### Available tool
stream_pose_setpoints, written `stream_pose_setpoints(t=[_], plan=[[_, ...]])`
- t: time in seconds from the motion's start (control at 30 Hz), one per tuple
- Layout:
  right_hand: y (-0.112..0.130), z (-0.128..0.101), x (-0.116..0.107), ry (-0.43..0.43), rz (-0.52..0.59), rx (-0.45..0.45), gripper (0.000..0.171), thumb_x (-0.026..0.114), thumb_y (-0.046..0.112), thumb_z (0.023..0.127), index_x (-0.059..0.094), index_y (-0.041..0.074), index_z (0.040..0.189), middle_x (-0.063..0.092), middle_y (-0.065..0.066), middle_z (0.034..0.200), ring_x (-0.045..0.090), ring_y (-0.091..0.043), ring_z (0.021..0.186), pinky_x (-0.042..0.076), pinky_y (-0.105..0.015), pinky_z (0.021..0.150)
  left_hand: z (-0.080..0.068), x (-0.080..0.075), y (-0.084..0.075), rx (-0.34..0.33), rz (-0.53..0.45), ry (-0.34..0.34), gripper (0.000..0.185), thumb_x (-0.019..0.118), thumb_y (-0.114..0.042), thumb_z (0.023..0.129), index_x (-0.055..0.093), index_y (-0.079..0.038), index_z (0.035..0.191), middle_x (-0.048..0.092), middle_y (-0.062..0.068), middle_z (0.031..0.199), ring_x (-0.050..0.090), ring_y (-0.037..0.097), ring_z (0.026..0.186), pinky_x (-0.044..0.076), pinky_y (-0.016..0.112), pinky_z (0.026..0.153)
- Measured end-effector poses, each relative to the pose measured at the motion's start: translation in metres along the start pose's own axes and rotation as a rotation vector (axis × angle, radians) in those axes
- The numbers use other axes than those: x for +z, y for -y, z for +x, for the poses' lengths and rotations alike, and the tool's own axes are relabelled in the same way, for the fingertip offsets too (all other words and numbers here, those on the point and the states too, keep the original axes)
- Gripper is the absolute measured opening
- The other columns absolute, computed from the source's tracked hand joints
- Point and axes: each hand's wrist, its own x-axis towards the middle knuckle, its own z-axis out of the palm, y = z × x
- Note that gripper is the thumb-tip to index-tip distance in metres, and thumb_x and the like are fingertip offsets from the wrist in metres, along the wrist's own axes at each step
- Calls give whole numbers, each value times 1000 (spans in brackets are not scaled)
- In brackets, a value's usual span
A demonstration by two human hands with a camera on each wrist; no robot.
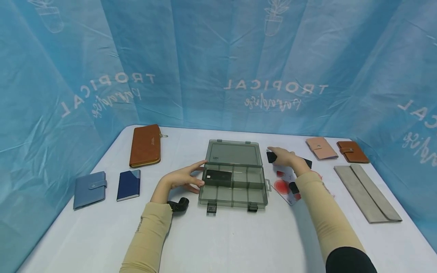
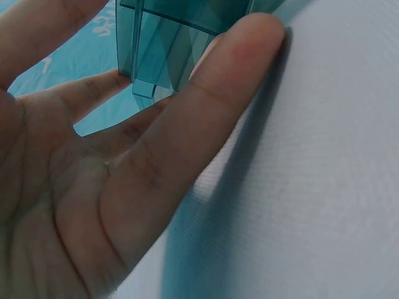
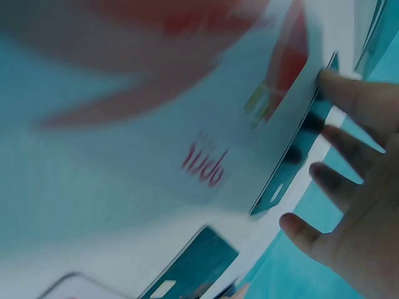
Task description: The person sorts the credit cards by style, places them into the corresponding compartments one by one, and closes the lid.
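The compartment box (image 1: 234,178) of smoked transparent plastic sits at the centre of the white worktop (image 1: 239,242), lid raised toward the far side, two latches facing the person. Its long axis runs left to right across the worktop. A black card (image 1: 218,175) lies flat in a rear left compartment, long axis parallel to that of the box.

The left hand (image 1: 184,177) rests against the left end of the box, fingers straight and spread, fingertips touching the box wall and hinge corner; it grips nothing. The right hand (image 1: 285,157) is just beyond the right end of the box, over a fan of cards (image 1: 286,185) printed in white and red. Its fingers pinch a dark card (image 1: 272,156) at the far end of that fan.

The head view gives the full layout. The left wrist view shows only the open palm and one finger (image 2: 240,59) laid on the worktop against the tinted box corner (image 2: 168,43), confirming contact. The right wrist view is blurred; it shows the red-and-white card face (image 3: 206,162) close up and the curled fingers (image 3: 349,106) at the card edges, detail hidden in the head view.

Outward lie a brown long wallet (image 1: 145,145), a blue snap wallet (image 1: 90,189), a navy card case (image 1: 128,184), a pink wallet (image 1: 321,147), a small brown wallet (image 1: 352,151) and a grey pouch (image 1: 367,192).
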Motion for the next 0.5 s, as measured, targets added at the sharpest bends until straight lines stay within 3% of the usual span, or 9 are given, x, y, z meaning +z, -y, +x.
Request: stream_pose_setpoints(t=[0.3,0.5], plan=[[-7,1,1,-56,-37,-30,64,67,3,81,41,6,139,39,-25,134,40,-42,119,28,-68,95,0,-1,1,7,9,0,86,61,-4,87,6,-21,150,4,19,151,57,24,93,55,45,79],[-12,0,4,-235,35,-98,40,71,3,78,58,4,116,51,-22,116,49,-37,104,36,-61,88,2,-1,3,-1,6,0,87,64,-6,86,7,-23,150,5,19,151,57,25,94,55,44,79]])
